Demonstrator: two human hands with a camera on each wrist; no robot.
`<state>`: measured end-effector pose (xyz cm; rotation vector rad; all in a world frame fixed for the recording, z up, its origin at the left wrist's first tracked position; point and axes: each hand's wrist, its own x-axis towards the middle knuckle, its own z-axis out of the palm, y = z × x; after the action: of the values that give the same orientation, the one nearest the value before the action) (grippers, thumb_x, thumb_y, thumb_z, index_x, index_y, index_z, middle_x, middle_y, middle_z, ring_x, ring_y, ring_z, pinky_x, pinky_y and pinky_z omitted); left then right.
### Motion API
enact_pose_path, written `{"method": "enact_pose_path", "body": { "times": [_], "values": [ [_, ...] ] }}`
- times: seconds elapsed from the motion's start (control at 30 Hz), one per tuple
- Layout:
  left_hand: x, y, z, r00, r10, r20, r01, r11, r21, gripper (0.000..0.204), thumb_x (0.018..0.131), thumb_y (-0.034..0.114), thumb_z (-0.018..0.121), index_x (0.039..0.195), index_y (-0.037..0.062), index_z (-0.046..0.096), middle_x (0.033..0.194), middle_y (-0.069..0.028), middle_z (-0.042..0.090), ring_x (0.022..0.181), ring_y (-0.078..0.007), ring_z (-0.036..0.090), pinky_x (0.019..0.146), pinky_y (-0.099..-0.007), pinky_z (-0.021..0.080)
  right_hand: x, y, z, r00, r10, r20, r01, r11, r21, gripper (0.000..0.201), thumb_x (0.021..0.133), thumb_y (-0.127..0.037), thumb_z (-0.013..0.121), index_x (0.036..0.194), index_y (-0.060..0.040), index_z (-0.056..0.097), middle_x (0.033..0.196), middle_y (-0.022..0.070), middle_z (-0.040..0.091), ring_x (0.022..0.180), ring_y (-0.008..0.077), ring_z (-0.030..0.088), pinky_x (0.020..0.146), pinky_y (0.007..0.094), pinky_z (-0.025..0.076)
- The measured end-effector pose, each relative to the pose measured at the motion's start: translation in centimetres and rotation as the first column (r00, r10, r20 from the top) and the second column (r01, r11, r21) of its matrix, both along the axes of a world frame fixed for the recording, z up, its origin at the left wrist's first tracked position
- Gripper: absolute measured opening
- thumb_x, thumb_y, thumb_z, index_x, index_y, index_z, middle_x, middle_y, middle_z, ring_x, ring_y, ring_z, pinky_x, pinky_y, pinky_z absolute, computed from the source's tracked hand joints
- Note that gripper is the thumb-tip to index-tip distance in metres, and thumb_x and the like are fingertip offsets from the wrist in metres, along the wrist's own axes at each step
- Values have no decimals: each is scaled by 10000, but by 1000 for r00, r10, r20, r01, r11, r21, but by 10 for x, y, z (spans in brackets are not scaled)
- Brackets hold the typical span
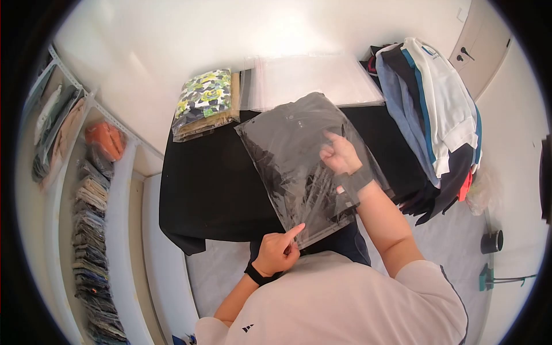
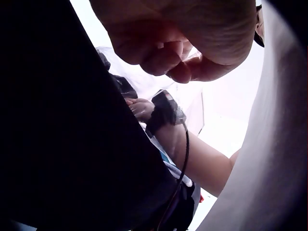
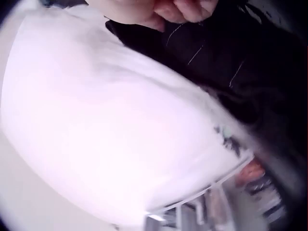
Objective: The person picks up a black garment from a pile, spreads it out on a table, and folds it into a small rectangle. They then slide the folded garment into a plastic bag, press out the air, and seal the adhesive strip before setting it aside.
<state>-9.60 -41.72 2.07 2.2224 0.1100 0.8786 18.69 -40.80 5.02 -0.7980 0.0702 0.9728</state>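
Note:
A clear plastic bag (image 1: pixel 270 167) with a dark folded garment (image 1: pixel 307 123) in it slants across the table's black cloth (image 1: pixel 201 184), its near end reaching past the front edge toward the person. At the bag's near left corner, the left hand (image 1: pixel 277 253) pinches the plastic, index finger stretched along it. The right hand (image 1: pixel 340 154) lies over the garment, index finger extended and other fingers bent; I cannot tell whether it grips anything. Loose plastic overlaps the right wrist. The left wrist view shows curled fingers (image 2: pixel 168 60) close up; the right wrist view shows bent fingers (image 3: pixel 185 9) beside dark fabric.
Flat clear bags (image 1: pixel 313 77) are stacked at the back. A bagged floral garment (image 1: pixel 204 95) tops a pile at back left. Sweatshirts and trousers, with a white sweatshirt (image 1: pixel 445 98) on top, hang over the right edge. Shelves (image 1: pixel 118 190) with bagged clothes stand left.

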Motion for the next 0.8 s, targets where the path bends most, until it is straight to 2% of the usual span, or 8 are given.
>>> {"method": "enact_pose_path", "body": {
  "times": [0.17,0.37,0.47,0.53,0.57,0.7,0.77,0.8],
  "values": [
    [3,1,2,999,17,-42,-17,1000,5,513,672,-34,555,1182,11,566,478,-34,442,400,-170,466,425,-292,390,3,11,-11,968,-29,248,50,996,-80,303,893,-48,529,1161,-107,401,981,50,495,652,157,497,491,246,383],
    [7,1,0,996,-35,-85,35,999,-2,528,675,-30,559,1200,20,554,482,-42,448,406,-179,470,429,-299,394,40,-3,-30,993,117,-25,-114,988,101,287,874,-56,551,1146,-64,458,1027,107,550,764,220,574,553,281,459],
    [7,-1,0,996,-33,-84,33,999,-7,528,678,-29,560,1203,23,553,481,-42,448,406,-182,470,430,-300,395,69,16,-95,535,-29,844,51,999,2,317,849,-88,594,1139,-33,478,1059,113,554,840,243,577,649,311,481],
    [6,-1,1,996,-17,-85,16,1000,-10,527,679,-29,559,1203,24,553,480,-41,447,406,-182,471,430,-299,396,11,-4,0,988,-11,157,0,997,72,266,901,-36,473,1144,72,473,1120,148,543,1008,242,536,838,318,479],
    [5,-1,1,997,2,-73,-3,1000,-20,515,688,-26,564,1201,18,553,484,-40,447,406,-179,470,431,-297,396,-3,-12,8,988,-7,155,-4,998,70,266,901,-36,473,1144,72,473,1120,148,543,1008,242,536,838,318,479],
    [1,0,8,997,68,30,-67,996,-56,478,715,-14,581,1192,-2,551,498,-36,445,408,-165,468,432,-289,394,-60,-35,18,707,18,707,187,960,-211,452,822,-24,539,1250,62,424,1252,157,493,1133,241,492,937,317,391],
    [3,0,14,996,70,55,-65,994,-89,446,729,-14,583,1174,-12,561,505,-32,443,408,-157,460,430,-288,382,-53,-39,9,48,358,933,205,910,-360,486,831,-26,526,1301,-8,402,1262,153,493,1132,261,492,970,350,378],
    [4,1,17,994,91,60,-89,995,-37,432,727,-20,580,1158,-9,573,506,-31,442,409,-160,455,430,-289,376,-50,-34,8,50,359,932,207,909,-362,486,831,-26,526,1301,-8,402,1262,153,493,1132,261,492,970,350,378]
  ]
}}
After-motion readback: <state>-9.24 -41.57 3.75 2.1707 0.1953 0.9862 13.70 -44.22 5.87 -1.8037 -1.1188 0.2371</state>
